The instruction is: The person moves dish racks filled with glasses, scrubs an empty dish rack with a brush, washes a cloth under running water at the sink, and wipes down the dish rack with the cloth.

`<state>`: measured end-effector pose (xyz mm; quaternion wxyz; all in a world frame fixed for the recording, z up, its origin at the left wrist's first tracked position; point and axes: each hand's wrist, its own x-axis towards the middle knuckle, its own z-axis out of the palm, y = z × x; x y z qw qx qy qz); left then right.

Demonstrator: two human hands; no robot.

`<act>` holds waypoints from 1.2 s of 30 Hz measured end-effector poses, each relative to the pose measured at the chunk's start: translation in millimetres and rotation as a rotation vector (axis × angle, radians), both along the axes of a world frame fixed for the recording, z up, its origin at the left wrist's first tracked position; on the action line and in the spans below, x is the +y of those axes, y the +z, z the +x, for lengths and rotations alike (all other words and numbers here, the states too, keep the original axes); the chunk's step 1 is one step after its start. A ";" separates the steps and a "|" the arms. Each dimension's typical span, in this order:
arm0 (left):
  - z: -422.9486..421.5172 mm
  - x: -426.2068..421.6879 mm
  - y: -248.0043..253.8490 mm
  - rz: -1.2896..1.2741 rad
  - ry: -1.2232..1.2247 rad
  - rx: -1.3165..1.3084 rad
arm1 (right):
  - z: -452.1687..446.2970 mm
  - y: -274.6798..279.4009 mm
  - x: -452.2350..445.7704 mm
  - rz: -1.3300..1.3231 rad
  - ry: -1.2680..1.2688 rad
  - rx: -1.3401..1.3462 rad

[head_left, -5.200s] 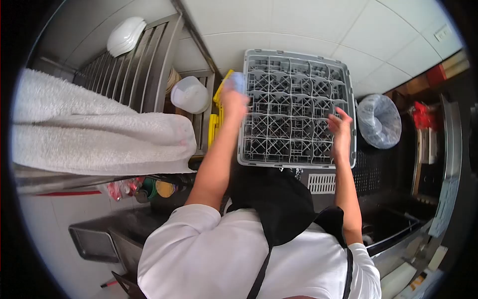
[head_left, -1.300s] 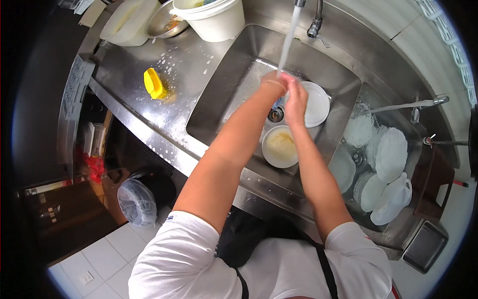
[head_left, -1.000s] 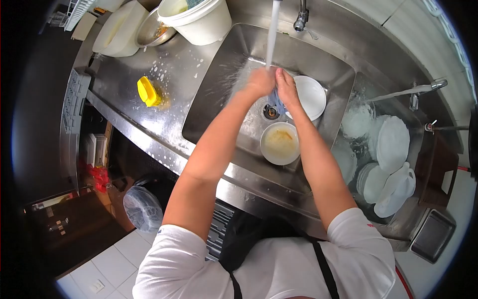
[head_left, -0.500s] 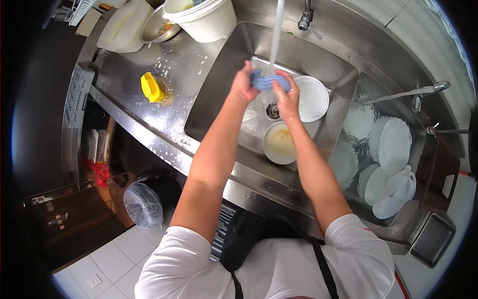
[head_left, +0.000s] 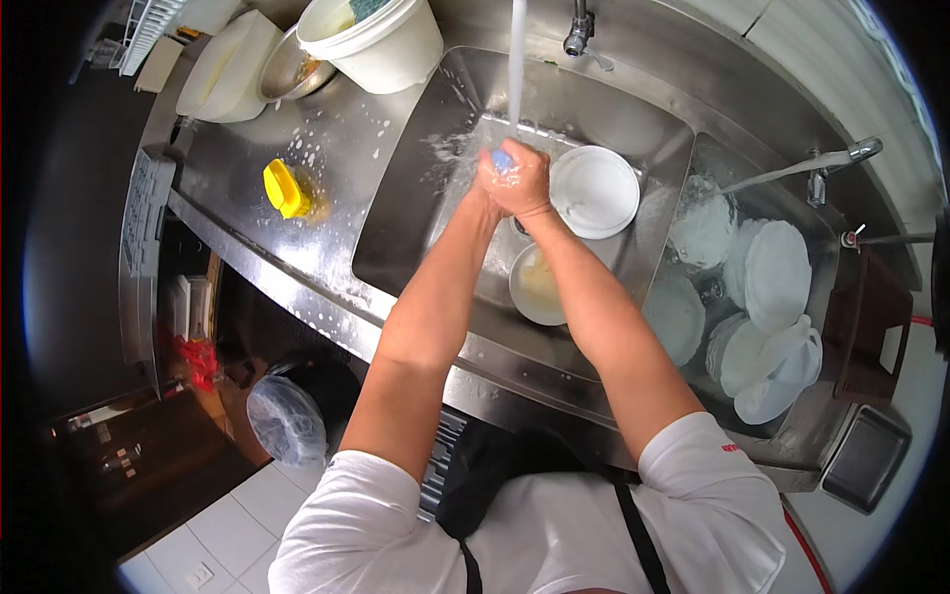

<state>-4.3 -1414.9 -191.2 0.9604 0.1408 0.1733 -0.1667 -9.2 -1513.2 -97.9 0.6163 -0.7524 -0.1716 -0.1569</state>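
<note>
Stands at a steel sink (head_left: 401, 213), dressed in a white shirt (head_left: 564, 530) under a black apron (head_left: 495, 485). Has at near left a bin (head_left: 287, 421) with a clear plastic liner, and at near right, outside the sink, a shallow metal tray (head_left: 867, 457). Further in, has at right a second basin (head_left: 727, 153) of water, with white dishes (head_left: 778, 277) crowded in it. Has in the middle of the main sink a bowl (head_left: 539, 289) with yellowish residue inside, half hidden by the right forearm, then white plates (head_left: 597, 191) just beyond it to the right. Reaches both arms in over the sink; folds left hand (head_left: 486, 184) and right hand (head_left: 526, 180) closed against each other, gripping a blue cloth (head_left: 502, 159) between them, mostly hidden, left of the plates. Has a yellow plastic piece (head_left: 286, 190) on the counter at left. Faces, beyond the hands, a falling stream of water (head_left: 518, 69), with a metal bowl (head_left: 294, 71) and a white bucket (head_left: 381, 51) at far left.
</note>
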 end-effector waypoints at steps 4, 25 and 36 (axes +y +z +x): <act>6.6 -19.4 20.7 0.737 0.144 0.318 | 21.8 -35.7 -4.4 -0.054 -0.179 0.128; 1.9 37.6 65.7 1.405 0.301 0.242 | -0.6 -74.6 -36.1 -0.219 0.565 0.670; -25.2 -38.0 51.8 0.714 0.279 -0.150 | 36.2 -39.0 -15.5 -0.029 0.334 0.464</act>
